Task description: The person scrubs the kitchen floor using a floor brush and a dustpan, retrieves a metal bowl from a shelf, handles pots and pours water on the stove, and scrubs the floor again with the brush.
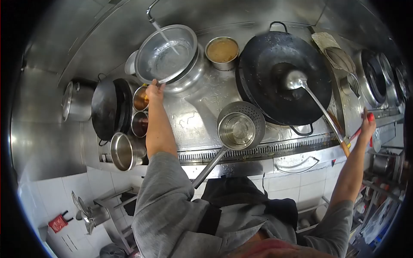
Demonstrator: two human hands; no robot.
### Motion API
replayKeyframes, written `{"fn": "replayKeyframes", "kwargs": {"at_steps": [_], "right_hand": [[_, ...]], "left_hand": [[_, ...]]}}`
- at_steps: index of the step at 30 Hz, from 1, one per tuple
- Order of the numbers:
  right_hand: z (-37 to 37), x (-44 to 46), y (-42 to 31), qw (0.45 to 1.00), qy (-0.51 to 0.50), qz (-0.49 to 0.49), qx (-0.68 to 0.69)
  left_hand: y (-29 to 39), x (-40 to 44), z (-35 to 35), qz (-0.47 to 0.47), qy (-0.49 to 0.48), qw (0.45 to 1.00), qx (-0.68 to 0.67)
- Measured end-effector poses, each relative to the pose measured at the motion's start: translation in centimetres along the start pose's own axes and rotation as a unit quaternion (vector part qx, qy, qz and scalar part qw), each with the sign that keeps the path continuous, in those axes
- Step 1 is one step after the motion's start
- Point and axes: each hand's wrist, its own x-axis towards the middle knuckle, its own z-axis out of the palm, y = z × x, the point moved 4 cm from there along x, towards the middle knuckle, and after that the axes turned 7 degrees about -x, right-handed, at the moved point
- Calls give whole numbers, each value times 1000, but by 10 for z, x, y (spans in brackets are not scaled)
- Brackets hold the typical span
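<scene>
My left hand (pixel 155 90) is closed on the near rim of a wide metal basin (pixel 194 41), which sits tilted over a large metal pot (pixel 193 77). Water runs into the basin from a tap (pixel 150 17). Out at the right edge of the stove, my right hand (pixel 366 125) has its fingers curled by something red that I cannot make out. Nearby, a long-handled ladle (pixel 317 102) rests in a black wok (pixel 266 64), its wooden handle end hanging over the stove's front edge.
A perforated strainer (pixel 257 122) holds a metal pan (pixel 236 131) near the front grate. Behind stands a container of brownish contents (pixel 221 50). Several small pots and another wok (pixel 104 103) stand left. A mesh skimmer (pixel 340 58) and more cookware lie right.
</scene>
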Motion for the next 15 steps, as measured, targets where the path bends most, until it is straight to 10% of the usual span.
{"fn": "replayKeyframes", "kwargs": {"at_steps": [8, 15], "right_hand": [[-188, -66, 36, 979, 172, -37, -102], [-326, -260, -103, 908, 126, -281, 283]], "left_hand": [[55, -118, -33, -36, -144, 962, 231], [101, -340, -172, -117, -266, 889, 353]]}}
